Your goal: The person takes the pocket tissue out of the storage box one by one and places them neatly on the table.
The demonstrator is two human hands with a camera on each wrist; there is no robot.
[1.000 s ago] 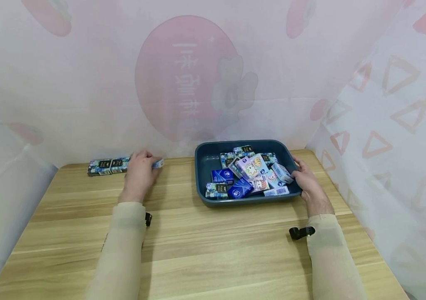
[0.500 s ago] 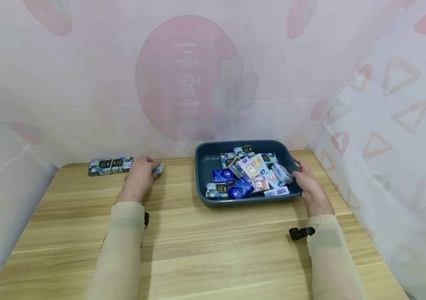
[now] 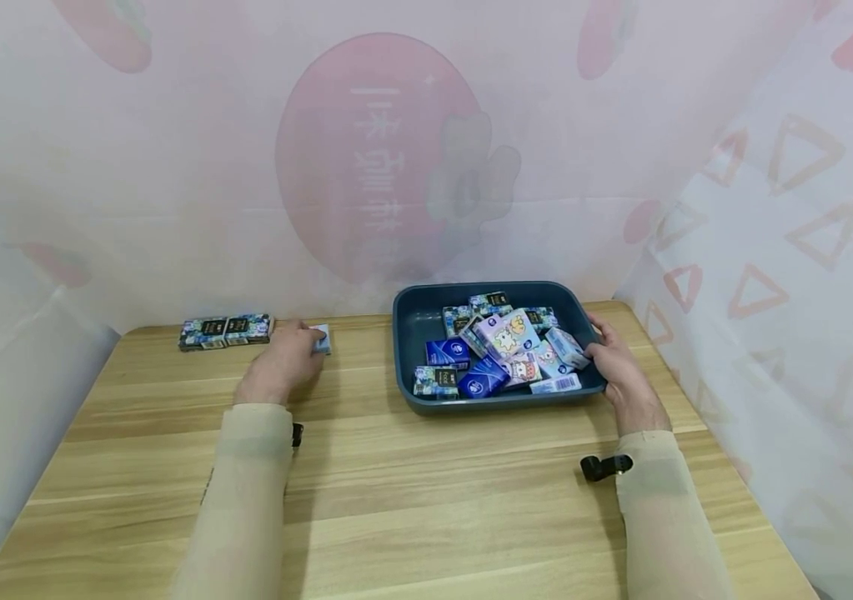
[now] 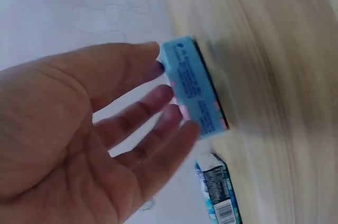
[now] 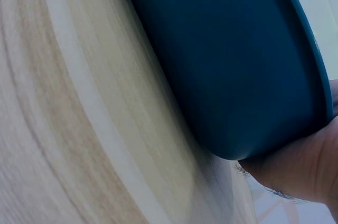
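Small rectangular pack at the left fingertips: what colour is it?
Light blue, with dark print and pink patches; the pack shows best in the left wrist view.

Plain long sleeves on me today, kind of cream/beige on both arms. My right cuff (image 3: 642, 443) has a fairly straight edge, and just behind it a faint greyish band (image 3: 649, 485) crosses the right sleeve (image 3: 675, 546). Jutting off the inner side of the right cuff is a stubby black gadget (image 3: 603, 467), rounded at the free end, with a shiny glint nearer the cuff. Well left of the right cuff is my left sleeve (image 3: 242, 508), with a smaller black bit (image 3: 297, 435) at its edge. Past the right cuff my right hand (image 3: 621, 372) is bare; my left hand (image 3: 281, 364), also bare, shows palm creases.
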